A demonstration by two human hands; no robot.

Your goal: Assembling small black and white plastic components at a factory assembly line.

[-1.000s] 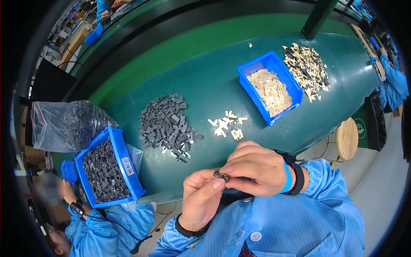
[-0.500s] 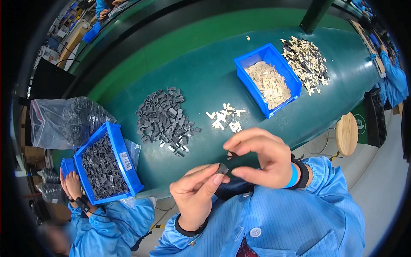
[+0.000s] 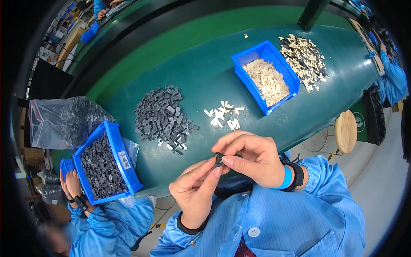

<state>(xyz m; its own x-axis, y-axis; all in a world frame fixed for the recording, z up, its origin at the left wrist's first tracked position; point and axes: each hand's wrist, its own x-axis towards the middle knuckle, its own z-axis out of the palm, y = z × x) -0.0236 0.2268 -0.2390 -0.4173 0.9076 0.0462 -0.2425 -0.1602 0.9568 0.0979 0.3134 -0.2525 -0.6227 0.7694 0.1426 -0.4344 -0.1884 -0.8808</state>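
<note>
Close to my chest, over the table's near edge, both hands meet at a small dark grey plastic part (image 3: 218,159). My left hand (image 3: 193,192) is closed, pinching it from below between thumb and fingers. From the other side my right hand (image 3: 256,159) grips the same spot, its thumb and fingertips together at the part's upper end. Fingers cover much of it, so I cannot tell whether it is one piece or two. Beyond my hands lie a few loose cream pieces (image 3: 222,115); a heap of dark grey plastic parts (image 3: 158,113) lies farther left.
A blue bin (image 3: 247,85) of cream pieces stands right of centre, beside a mixed black-and-cream pile (image 3: 302,60). At left are another blue bin (image 3: 114,141) of dark parts, a clear plastic bag (image 3: 47,122) and a co-worker's hands (image 3: 72,184). A wooden stool (image 3: 346,132) stands right.
My right hand has moved left and down onto the dark part in my left hand. Its fingers, spread before around a small dark bit, now press in. My left hand stays nearly still.
</note>
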